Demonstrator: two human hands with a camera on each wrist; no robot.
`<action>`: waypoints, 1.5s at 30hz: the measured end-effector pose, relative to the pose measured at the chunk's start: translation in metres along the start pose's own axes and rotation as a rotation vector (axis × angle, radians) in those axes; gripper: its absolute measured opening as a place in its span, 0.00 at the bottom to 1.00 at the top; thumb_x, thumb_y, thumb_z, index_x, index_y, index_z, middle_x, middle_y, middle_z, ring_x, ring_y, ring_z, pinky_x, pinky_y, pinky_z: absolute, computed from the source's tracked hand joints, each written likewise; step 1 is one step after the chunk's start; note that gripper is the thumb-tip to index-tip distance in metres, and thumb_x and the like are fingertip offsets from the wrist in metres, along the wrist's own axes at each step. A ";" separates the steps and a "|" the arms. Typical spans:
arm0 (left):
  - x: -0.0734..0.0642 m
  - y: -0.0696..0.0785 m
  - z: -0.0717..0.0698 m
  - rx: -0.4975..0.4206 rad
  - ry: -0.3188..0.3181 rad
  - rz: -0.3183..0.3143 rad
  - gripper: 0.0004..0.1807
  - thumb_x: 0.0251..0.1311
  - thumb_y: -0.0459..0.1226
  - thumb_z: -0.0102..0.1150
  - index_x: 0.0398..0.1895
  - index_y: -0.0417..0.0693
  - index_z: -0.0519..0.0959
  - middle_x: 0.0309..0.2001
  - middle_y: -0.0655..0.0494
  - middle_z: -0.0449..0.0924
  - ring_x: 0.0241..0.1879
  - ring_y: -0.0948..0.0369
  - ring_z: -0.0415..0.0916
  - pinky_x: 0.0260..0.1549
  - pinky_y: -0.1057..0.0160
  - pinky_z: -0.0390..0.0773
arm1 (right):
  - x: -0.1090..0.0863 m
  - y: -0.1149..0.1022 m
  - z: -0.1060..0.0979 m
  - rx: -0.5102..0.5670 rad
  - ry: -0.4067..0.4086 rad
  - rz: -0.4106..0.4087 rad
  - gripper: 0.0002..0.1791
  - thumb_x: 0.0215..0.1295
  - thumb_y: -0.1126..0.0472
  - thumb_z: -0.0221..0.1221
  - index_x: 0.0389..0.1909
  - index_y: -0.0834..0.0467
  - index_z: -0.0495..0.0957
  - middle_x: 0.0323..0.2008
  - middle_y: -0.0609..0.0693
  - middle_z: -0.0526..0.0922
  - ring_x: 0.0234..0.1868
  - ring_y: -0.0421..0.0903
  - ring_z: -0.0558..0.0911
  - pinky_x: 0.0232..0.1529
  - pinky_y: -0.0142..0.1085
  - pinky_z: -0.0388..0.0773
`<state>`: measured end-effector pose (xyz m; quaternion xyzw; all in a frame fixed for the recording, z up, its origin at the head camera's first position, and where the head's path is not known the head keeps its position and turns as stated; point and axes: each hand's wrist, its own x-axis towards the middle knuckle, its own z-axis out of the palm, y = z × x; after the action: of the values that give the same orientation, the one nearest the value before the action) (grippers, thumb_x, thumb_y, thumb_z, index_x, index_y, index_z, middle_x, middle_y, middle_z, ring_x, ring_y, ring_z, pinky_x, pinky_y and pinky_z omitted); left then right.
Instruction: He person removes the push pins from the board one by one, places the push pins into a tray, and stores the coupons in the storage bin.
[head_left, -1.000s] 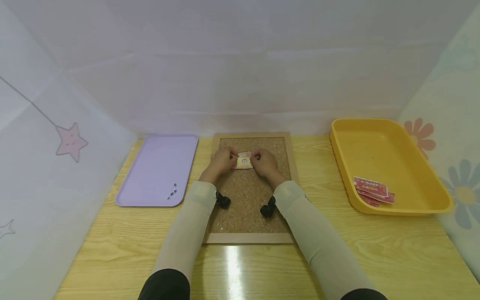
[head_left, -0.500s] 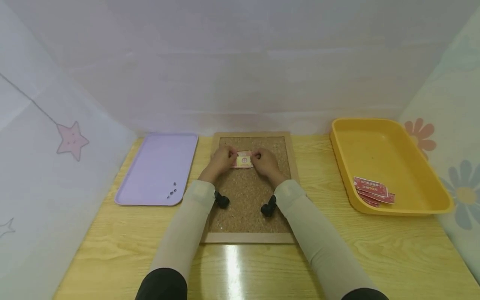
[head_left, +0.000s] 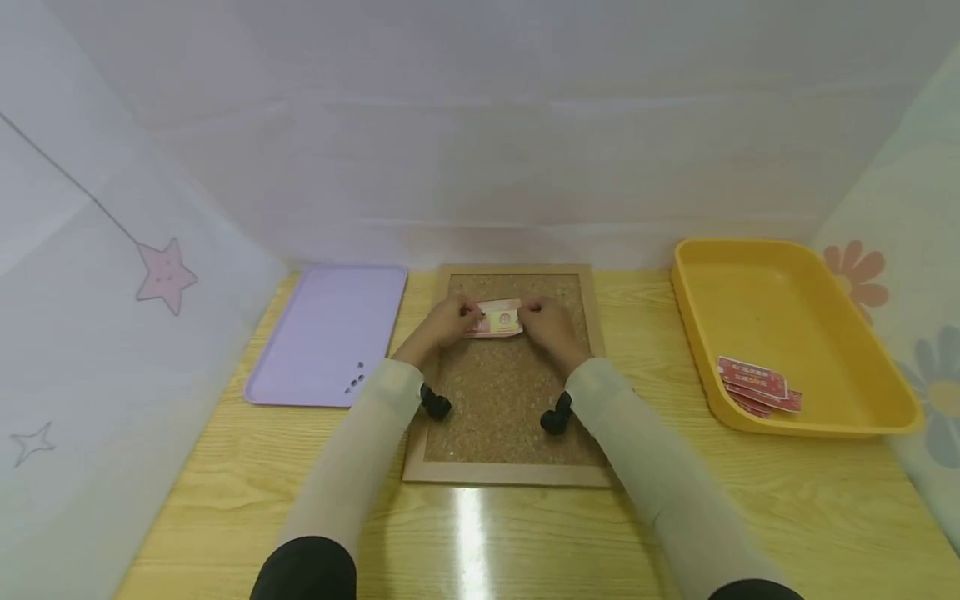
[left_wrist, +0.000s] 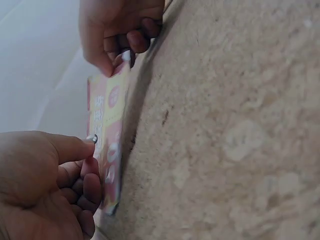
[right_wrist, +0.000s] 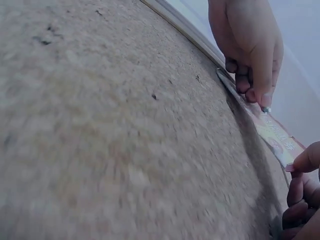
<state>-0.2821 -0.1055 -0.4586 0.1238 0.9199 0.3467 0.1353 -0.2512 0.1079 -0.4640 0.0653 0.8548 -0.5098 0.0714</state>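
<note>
A pink-and-yellow printed paper coupon (head_left: 501,322) is held over the upper part of the wood-framed corkboard (head_left: 495,400). At its left part, my left hand (head_left: 448,322) pinches a small silver pin (left_wrist: 94,138) with thumb and fingers, right at the coupon's face. My right hand (head_left: 549,327) pinches the coupon's other end between thumb and finger. In the left wrist view the coupon stands a little off the cork along its near edge, casting a shadow. The right wrist view shows the left thumb on the pin and my right fingers (right_wrist: 306,162) on the coupon's corner.
A lilac tray (head_left: 330,325) on the left bears several small dark pins (head_left: 356,379). To the right, a yellow bin (head_left: 795,333) contains several red coupons (head_left: 757,385). Pale cloth walls (head_left: 495,167) enclose the back and sides of the wooden table (head_left: 420,533).
The head view has shifted slightly. My hands are a little farther apart, showing more of the coupon between them; both keep their pinch, and the tray and bin stay put.
</note>
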 end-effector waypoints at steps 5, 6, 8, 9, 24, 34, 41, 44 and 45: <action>-0.006 0.008 -0.004 -0.051 -0.007 0.017 0.15 0.72 0.45 0.49 0.46 0.42 0.77 0.43 0.49 0.77 0.41 0.55 0.74 0.39 0.58 0.76 | -0.008 0.001 -0.017 0.036 -0.020 0.029 0.17 0.67 0.51 0.51 0.47 0.58 0.78 0.42 0.51 0.78 0.43 0.48 0.74 0.41 0.40 0.73; -0.008 0.010 -0.005 -0.049 -0.006 0.019 0.15 0.72 0.45 0.49 0.46 0.43 0.77 0.43 0.48 0.77 0.41 0.54 0.74 0.39 0.57 0.75 | -0.009 0.002 -0.021 0.052 -0.032 0.037 0.17 0.67 0.51 0.51 0.46 0.58 0.78 0.41 0.51 0.77 0.41 0.47 0.73 0.40 0.39 0.72; -0.010 0.013 -0.007 -0.044 -0.008 0.026 0.16 0.72 0.46 0.49 0.48 0.43 0.77 0.44 0.49 0.76 0.41 0.55 0.73 0.40 0.57 0.75 | -0.012 0.002 -0.028 0.083 -0.059 0.052 0.17 0.67 0.52 0.51 0.47 0.59 0.78 0.40 0.52 0.76 0.40 0.48 0.72 0.38 0.38 0.71; -0.012 0.014 -0.008 -0.039 -0.009 0.031 0.16 0.72 0.46 0.49 0.48 0.43 0.77 0.44 0.49 0.76 0.41 0.54 0.72 0.40 0.56 0.74 | -0.013 0.003 -0.031 0.085 -0.074 0.053 0.18 0.67 0.52 0.51 0.48 0.60 0.78 0.41 0.53 0.76 0.41 0.49 0.73 0.39 0.39 0.72; -0.039 0.019 -0.028 0.013 -0.019 0.070 0.19 0.73 0.46 0.45 0.56 0.44 0.76 0.54 0.47 0.76 0.54 0.51 0.72 0.53 0.49 0.73 | -0.032 0.000 -0.072 0.067 -0.172 0.058 0.23 0.71 0.49 0.49 0.55 0.62 0.76 0.58 0.58 0.74 0.60 0.55 0.70 0.61 0.52 0.65; -0.058 0.019 -0.047 -0.024 0.030 0.051 0.18 0.74 0.47 0.44 0.54 0.45 0.75 0.50 0.48 0.76 0.48 0.52 0.73 0.46 0.50 0.74 | -0.050 -0.006 -0.117 0.079 -0.207 0.010 0.23 0.72 0.50 0.50 0.56 0.64 0.73 0.58 0.60 0.69 0.63 0.63 0.64 0.63 0.58 0.61; -0.072 0.007 -0.059 -0.064 0.089 0.014 0.21 0.74 0.49 0.43 0.58 0.44 0.72 0.56 0.47 0.74 0.57 0.49 0.69 0.54 0.46 0.70 | -0.061 -0.003 -0.139 0.037 -0.177 0.003 0.27 0.72 0.47 0.49 0.60 0.63 0.71 0.58 0.61 0.68 0.58 0.61 0.66 0.58 0.53 0.65; -0.077 0.003 -0.064 -0.077 0.090 0.014 0.23 0.74 0.51 0.43 0.59 0.45 0.71 0.58 0.47 0.73 0.61 0.48 0.67 0.58 0.45 0.67 | -0.068 -0.006 -0.149 0.044 -0.188 0.009 0.27 0.72 0.47 0.48 0.60 0.64 0.70 0.61 0.61 0.66 0.59 0.61 0.64 0.59 0.53 0.64; -0.078 0.001 -0.065 -0.079 0.091 0.013 0.24 0.74 0.52 0.43 0.59 0.45 0.71 0.58 0.47 0.73 0.62 0.48 0.66 0.58 0.45 0.67 | -0.071 -0.007 -0.153 0.045 -0.195 0.010 0.27 0.73 0.47 0.48 0.61 0.64 0.70 0.63 0.61 0.65 0.61 0.61 0.63 0.61 0.53 0.63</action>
<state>-0.2307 -0.1691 -0.3977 0.1087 0.9097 0.3891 0.0960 -0.1913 0.2373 -0.3728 0.0213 0.8320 -0.5323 0.1551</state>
